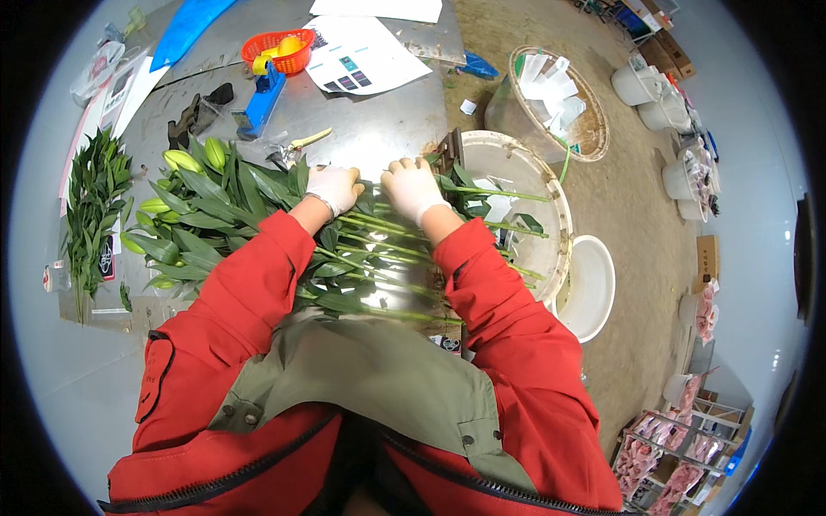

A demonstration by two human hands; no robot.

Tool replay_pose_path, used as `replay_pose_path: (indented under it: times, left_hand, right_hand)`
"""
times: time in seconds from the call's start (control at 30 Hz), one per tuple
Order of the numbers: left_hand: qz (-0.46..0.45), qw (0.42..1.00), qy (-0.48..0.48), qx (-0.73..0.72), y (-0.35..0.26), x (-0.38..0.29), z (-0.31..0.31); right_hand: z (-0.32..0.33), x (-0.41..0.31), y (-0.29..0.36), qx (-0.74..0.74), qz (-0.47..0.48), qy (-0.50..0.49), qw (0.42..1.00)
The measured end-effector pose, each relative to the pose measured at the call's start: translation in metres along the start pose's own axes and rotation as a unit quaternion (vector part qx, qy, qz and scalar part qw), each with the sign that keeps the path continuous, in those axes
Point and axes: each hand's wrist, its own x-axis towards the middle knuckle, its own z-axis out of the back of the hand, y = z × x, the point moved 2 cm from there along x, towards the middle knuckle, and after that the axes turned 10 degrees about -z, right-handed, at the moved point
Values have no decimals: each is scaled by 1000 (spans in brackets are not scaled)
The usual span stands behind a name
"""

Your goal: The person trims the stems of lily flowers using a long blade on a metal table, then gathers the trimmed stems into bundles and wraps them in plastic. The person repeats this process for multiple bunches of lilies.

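Note:
Several lily stems with long green leaves and closed buds (214, 153) lie across the metal table (381, 116), buds at the left, bare stem ends (516, 193) reaching over a large white tub. My left hand (334, 188), in a pale glove, rests on the stems at the far side. Also gloved, my right hand (412, 188) lies a short way to its right on the same stems, fingers bent. Whether either hand grips a stem is hidden by the hands and leaves. Pruning shears with yellow handles (311, 138) lie just beyond.
A blue tape dispenser (261, 106), a red plastic basket (297, 61) and printed paper (361, 58) sit at the back. Another bunch of leafy stems (97, 206) lies at the far left. The large tub (561, 226) stands right, beside a bin of paper scraps (493, 106).

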Motion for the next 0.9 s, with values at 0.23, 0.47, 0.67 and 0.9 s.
replay_pose_path:
  times: [0.23,0.47,0.67,0.9]
  left_hand:
    - [-33,999,-35,11,-11,-13,4]
    - [-28,998,-52,4,-11,-20,8]
    - [-14,999,-49,-6,-7,-14,4]
    - [-19,998,-66,-14,-9,-11,1]
  right_hand:
    - [17,-35,-32,-9,25,-49,998]
    - [28,-57,-79,-74,-24,-75,994]
    - [39,-109,-154,-78,-75,-58,992]
    - [40,-179,-241,-116,-196,-59,972]
